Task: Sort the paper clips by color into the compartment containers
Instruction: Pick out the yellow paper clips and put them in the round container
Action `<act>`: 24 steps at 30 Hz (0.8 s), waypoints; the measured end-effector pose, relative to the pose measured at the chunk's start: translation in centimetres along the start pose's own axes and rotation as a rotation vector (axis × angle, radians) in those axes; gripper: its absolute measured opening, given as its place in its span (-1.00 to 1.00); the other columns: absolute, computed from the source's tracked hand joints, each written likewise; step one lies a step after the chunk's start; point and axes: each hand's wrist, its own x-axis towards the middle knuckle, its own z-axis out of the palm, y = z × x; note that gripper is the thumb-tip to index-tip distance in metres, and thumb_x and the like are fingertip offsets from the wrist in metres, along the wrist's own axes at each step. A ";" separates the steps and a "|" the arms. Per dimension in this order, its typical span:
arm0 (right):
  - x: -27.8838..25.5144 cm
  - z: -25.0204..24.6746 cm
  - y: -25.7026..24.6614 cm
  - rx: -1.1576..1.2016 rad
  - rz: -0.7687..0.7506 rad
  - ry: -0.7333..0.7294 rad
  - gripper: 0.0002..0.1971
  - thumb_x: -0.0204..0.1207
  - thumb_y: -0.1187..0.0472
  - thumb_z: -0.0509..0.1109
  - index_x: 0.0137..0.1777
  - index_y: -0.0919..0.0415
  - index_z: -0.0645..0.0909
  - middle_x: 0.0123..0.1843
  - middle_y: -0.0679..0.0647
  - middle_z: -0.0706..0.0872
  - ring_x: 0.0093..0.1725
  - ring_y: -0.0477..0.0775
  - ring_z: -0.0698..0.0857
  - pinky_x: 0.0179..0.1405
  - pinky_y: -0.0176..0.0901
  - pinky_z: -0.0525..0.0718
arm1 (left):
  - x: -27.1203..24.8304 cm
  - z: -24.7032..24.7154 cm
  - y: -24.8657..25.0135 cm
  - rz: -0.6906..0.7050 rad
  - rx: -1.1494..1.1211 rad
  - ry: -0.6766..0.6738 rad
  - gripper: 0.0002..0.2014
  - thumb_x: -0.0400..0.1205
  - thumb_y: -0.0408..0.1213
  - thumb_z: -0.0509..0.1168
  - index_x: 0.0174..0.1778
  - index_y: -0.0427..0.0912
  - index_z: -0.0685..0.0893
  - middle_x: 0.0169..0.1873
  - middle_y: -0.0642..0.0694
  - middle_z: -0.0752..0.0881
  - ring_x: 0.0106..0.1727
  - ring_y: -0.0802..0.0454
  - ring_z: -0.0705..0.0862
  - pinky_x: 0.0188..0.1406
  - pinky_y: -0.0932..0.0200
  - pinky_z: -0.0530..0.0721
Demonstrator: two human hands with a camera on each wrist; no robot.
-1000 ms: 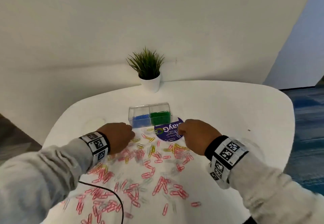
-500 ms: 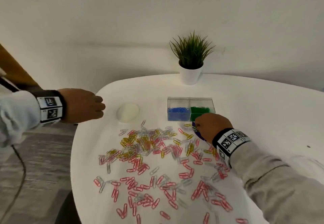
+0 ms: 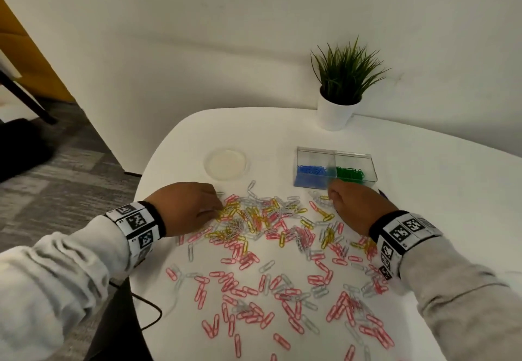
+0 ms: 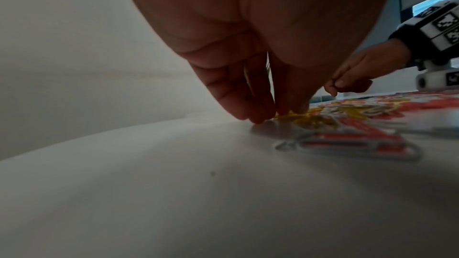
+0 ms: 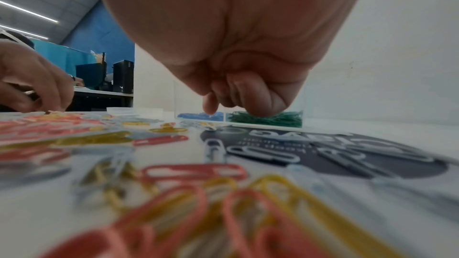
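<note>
- Nearest the person, along the near edge of the white table (image 3: 423, 163), pink and pale grey paper clips (image 3: 254, 276) lie flat and scattered, many overlapping, some touching end to end.
- Toward the middle of the surface the scatter thickens into a tangle where yellow clips (image 3: 234, 211) mix with pink and grey ones.
- The left hand (image 3: 186, 208) rests at the left end of that tangle, close to the table's left edge; in the left wrist view its fingertips (image 4: 258, 115) are drawn together in a narrow pinch on the yellow clips, touching the surface.
- The right hand (image 3: 356, 205) sits at the right end of the tangle, fingers curled under into a loose fist; the right wrist view shows nothing held between them.
- Beneath and just beyond that hand lies a dark round sticker (image 5: 323, 154) with pale lettering, a few grey clips lying on it.
- Just past the right hand stands a clear two-compartment box (image 3: 334, 171): blue clips (image 3: 310, 170) fill the left compartment, green clips (image 3: 350, 172) the right, each colour kept to itself.
- To the left of the box, well apart, sits a shallow round clear dish (image 3: 226, 163); I cannot tell whether it holds anything.
- At the far edge stands a small green plant in a white pot (image 3: 336, 112), against the wall.
</note>
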 end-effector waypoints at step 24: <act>-1.9 -1.8 -0.3 0.826 0.273 0.205 -0.87 0.59 0.39 0.25 -0.17 0.21 0.45 -0.32 0.23 0.69 -0.45 0.10 0.52 -0.46 -0.07 0.47 | -1.2 -0.7 0.2 -0.225 -0.022 0.079 -0.93 0.57 -0.17 0.27 -0.21 -0.03 0.56 -0.28 0.07 0.59 -0.28 0.00 0.58 -0.22 0.00 0.65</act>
